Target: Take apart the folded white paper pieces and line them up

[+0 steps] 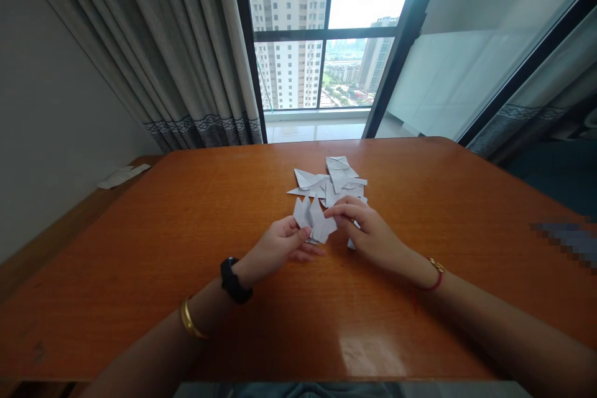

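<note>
My left hand (pixel 290 239) is closed on a folded white paper piece (pixel 317 221) with several pointed flaps, its thumb lying over the lower edge. My right hand (pixel 366 229) is at the right side of that piece, thumb and index finger close together at its flaps; whether they pinch the paper cannot be made out. Just beyond both hands lies a loose pile of folded white papers (pixel 342 179). Another small white paper (pixel 351 243) shows partly from under my right hand.
The brown wooden table (pixel 209 199) spans the view. White sheets (pixel 124 175) lie on a ledge at the far left. A blurred dark object (pixel 569 239) is at the right edge. Curtains and a window stand behind the table.
</note>
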Motion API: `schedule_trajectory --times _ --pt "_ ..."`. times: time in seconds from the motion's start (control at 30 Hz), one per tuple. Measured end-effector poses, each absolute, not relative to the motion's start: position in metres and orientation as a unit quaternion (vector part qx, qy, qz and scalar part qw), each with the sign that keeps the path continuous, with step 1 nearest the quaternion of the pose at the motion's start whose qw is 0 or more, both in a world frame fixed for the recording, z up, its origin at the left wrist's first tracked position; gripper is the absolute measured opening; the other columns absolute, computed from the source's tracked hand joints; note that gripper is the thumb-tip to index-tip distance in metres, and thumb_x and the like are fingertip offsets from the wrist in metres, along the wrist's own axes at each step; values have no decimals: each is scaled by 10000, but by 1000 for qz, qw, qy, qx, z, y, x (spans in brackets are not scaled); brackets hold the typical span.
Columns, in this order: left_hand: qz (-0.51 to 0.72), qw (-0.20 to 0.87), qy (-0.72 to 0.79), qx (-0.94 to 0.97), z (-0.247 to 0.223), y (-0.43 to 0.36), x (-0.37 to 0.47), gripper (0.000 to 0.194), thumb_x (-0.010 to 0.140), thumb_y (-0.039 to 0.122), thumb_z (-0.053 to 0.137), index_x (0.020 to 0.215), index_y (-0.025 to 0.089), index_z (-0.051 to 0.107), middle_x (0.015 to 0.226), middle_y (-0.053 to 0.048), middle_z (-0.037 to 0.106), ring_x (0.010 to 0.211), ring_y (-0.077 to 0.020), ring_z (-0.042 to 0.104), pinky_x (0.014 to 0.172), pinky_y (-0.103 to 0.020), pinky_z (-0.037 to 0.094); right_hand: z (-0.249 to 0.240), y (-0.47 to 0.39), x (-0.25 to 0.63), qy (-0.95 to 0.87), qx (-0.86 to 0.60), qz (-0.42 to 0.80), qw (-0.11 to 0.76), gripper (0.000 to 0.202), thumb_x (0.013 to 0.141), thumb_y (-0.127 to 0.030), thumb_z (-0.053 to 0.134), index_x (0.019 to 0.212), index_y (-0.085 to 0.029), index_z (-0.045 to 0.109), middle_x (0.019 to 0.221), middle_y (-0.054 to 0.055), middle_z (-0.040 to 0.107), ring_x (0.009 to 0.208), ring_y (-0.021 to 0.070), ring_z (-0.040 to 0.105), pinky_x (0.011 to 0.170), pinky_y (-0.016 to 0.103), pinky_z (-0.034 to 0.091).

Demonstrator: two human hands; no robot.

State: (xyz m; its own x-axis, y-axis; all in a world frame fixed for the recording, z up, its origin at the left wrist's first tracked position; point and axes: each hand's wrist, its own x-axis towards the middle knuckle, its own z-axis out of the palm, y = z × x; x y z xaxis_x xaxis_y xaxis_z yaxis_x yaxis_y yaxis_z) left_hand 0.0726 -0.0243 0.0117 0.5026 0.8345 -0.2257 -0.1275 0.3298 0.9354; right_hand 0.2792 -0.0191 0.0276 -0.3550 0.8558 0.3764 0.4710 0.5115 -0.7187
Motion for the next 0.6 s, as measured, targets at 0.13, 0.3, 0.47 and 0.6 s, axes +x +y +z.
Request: schedule_trajectory --times 0.13,0.3,0.47,0.6 --pt "323 742 361 464 11 -29 73 508 731 492 740 1050 129 583 1072 -145 680 877 -217 710 736 -269 540 20 -21 274 -786 -424 222 392 257 905 -154 425 984 -223 659 907 65 569 841 191 558 799 354 462" --pt "311 755 348 461 9 -31 74 478 774 496 699 1071 140 587 1131 -152 665 961 -240 693 783 -287 536 21 -29 270 -797 -426 192 382 276 920 -159 403 1020 -242 646 927 75 562 868 203 559 806 372 474" --pt "347 723 368 472 9 -32 78 456 734 445 750 1048 146 609 1154 -128 656 941 -250 696 773 -299 533 22 -28 274 -748 -460 190 439 357 908 -309 499 1256 -232 508 1181 113 519 1050 243 512 899 414 436" --pt "362 699 375 490 8 -29 77 454 765 458 710 1077 147 602 1069 -106 677 918 -226 686 805 -314 509 17 -21 276 -653 -490 399 418 431 849 -483 568 1172 -204 511 953 67 606 772 189 576 657 320 475"
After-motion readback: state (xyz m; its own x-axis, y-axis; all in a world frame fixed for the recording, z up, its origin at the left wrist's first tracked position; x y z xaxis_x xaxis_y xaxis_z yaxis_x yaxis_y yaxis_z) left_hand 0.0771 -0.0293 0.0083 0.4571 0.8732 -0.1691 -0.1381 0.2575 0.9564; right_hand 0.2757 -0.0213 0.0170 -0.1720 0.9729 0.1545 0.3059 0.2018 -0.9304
